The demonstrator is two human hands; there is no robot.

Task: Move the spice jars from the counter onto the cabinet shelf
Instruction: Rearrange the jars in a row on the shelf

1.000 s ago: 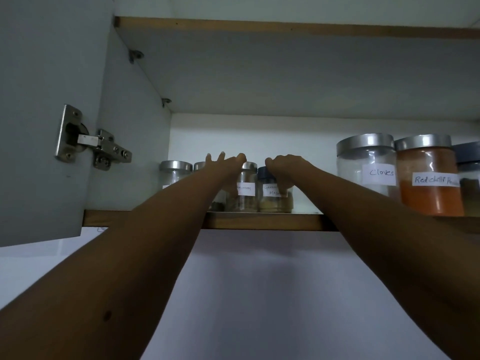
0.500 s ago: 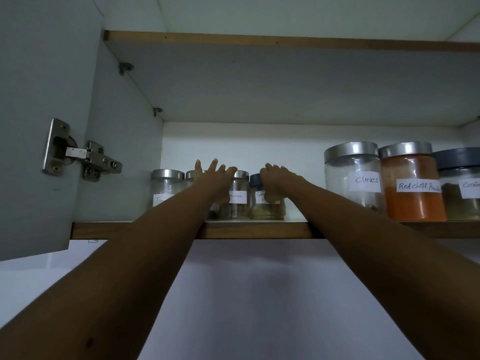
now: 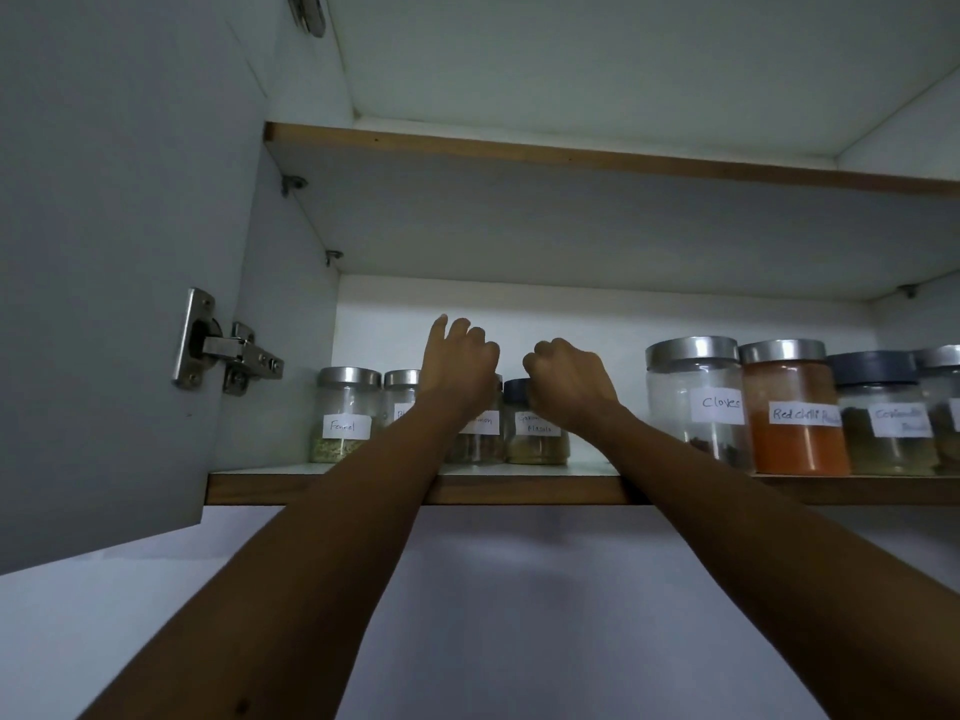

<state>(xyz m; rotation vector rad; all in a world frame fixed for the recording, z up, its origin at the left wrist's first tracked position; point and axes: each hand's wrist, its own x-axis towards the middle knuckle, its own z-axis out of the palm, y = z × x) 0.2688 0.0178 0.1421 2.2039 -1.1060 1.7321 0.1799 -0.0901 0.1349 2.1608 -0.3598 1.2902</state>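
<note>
Left hand (image 3: 457, 363) hangs loose-fingered, holding nothing, above 4 spice jars (image 3: 345, 415) left of the Cloves jar (image 3: 696, 407). Right hand (image 3: 569, 384) curls over the dark lid of the Garam Masala jar (image 3: 537, 441), grip unclear. All stand on the wood-edged cabinet shelf (image 3: 519, 489); the open door (image 3: 119, 252) lies farther left.

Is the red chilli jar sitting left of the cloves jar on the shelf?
No, the red chilli jar stands directly to the right of the cloves jar on the shelf.

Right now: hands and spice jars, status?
Left hand over silver-lidded glass jar, grip unclear. Right hand curled round dark-lidded glass jar. Both jars on wooden-edged cabinet shelf. Nothing blocking.
</note>
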